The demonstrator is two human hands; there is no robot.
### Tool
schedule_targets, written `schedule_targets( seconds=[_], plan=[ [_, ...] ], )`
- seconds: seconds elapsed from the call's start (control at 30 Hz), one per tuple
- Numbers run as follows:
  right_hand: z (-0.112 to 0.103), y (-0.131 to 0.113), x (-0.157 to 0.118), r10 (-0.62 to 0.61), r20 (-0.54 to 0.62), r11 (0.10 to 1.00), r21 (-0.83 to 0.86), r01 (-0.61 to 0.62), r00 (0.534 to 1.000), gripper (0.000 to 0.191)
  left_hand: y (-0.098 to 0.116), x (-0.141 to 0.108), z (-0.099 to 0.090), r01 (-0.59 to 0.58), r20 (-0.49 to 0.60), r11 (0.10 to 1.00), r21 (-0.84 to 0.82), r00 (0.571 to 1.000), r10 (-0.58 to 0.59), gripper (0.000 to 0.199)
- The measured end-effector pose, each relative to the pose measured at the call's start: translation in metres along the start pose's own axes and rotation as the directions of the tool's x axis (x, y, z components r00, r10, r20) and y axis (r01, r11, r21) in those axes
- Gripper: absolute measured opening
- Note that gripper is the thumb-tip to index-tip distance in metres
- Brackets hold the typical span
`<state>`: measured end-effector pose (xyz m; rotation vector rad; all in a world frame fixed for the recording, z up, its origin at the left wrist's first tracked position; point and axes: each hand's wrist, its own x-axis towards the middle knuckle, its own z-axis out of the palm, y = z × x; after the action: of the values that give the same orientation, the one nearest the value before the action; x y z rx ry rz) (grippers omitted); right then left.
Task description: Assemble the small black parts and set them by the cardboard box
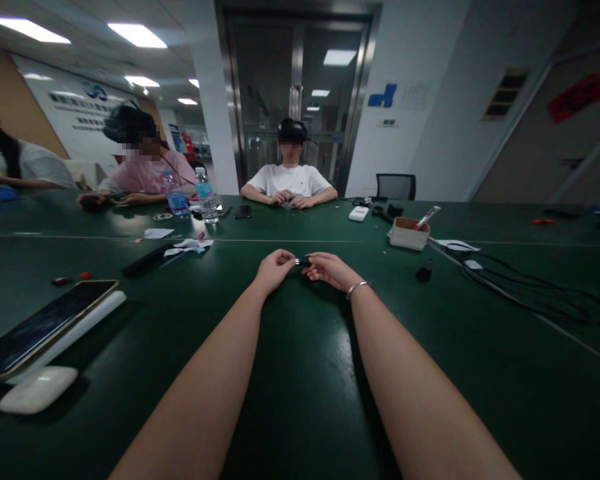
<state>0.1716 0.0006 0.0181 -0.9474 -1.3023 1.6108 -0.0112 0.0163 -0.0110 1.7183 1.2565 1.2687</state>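
Note:
Both my arms reach forward over the dark green table [300,373]. Between my hands is a small black stick with a shiny silver end [303,261]; its exact kind is too small to tell. My left hand [275,270] pinches the silver end between thumb and fingers. On the black end, the thumb and fingers of my right hand [333,268] are closed, with the other fingers curled below. A silver bracelet [359,288] circles my right wrist. My fingertips hide parts of the stick.
At left lie a phone [50,320] and a white rounded case [39,390]. Crumpled paper [189,247] and water bottles [207,197] are farther back. To the right are a small box [409,235], a black clip-like piece [424,270] and cables [525,287]. A person [291,177] sits opposite.

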Motion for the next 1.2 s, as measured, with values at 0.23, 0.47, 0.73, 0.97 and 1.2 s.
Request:
schedule_targets(
  seconds=[0.23, 0.47, 0.73, 0.97, 1.2],
  plan=[
    [0.0012, -0.0002, -0.0002, -0.003, -0.004, 1.0, -0.008, 0.003, 1.0, 0.01, -0.0053, 0.0029, 0.001, 0.013, 0.008, 0.999, -0.037, 1.0, -0.013, 0.023],
    [-0.0003, 0.0002, 0.0003, 0.001, -0.002, 1.0, -0.01, -0.001, 1.0, 0.009, -0.0041, 0.0013, 0.0002, -0.025, 0.002, 0.999, -0.039, 1.0, 0.025, 0.024],
    [-0.0002, 0.0005, 0.0005, -0.006, 0.002, 1.0, 0.009, 0.006, 1.0, 0.008, 0.0007, -0.0017, -0.0009, 0.004, 0.012, 0.999, -0.041, 1.0, -0.003, 0.022],
    [-0.0003, 0.002, 0.0009, -0.015, 0.002, 1.0, 0.014, 0.015, 1.0, 0.007, -0.0003, -0.0014, 0.0001, -0.016, -0.026, 1.0, -0.014, 1.0, 0.016, 0.019],
    [0.0002, 0.0008, 0.0004, -0.009, 0.008, 1.0, 0.01, 0.009, 1.0, 0.005, -0.0016, -0.0008, -0.0012, -0.036, -0.009, 0.999, -0.023, 0.999, 0.036, 0.02]
  ],
)
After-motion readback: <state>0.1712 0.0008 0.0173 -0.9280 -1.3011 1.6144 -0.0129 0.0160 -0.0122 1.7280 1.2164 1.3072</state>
